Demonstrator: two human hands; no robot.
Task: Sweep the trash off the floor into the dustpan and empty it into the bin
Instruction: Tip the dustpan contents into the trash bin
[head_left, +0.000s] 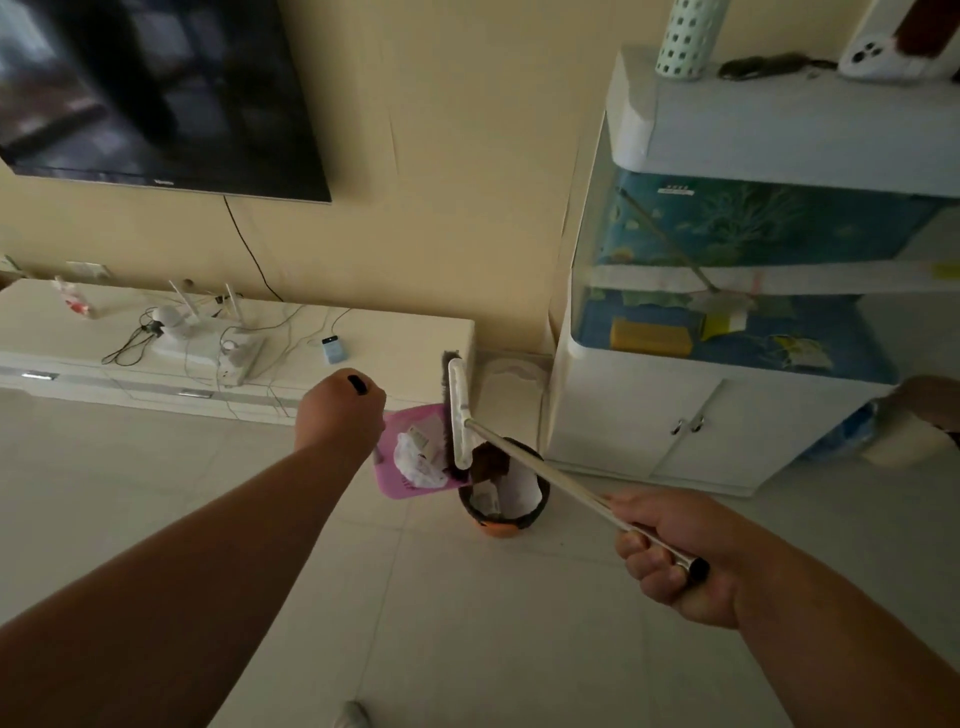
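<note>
My left hand (336, 415) grips the black-tipped handle of a pink dustpan (402, 467), which it holds raised beside the bin. White crumpled trash (418, 457) and a small paper piece lie in the pan. My right hand (670, 556) is closed around the metal pole of a broom (545, 475). The white broom head (460, 415), with dark bristles, rests against the pan's right edge. A small dark bin (503, 499) with a white liner stands on the floor just under that edge and holds some paper and brown scraps.
A low white TV cabinet (405, 332) with a router, cables and a small device runs along the wall to the left. A fish tank on a white cupboard (675, 415) stands right of the bin. A TV (156, 93) hangs above. Pale floor tiles (467, 623) lie in front.
</note>
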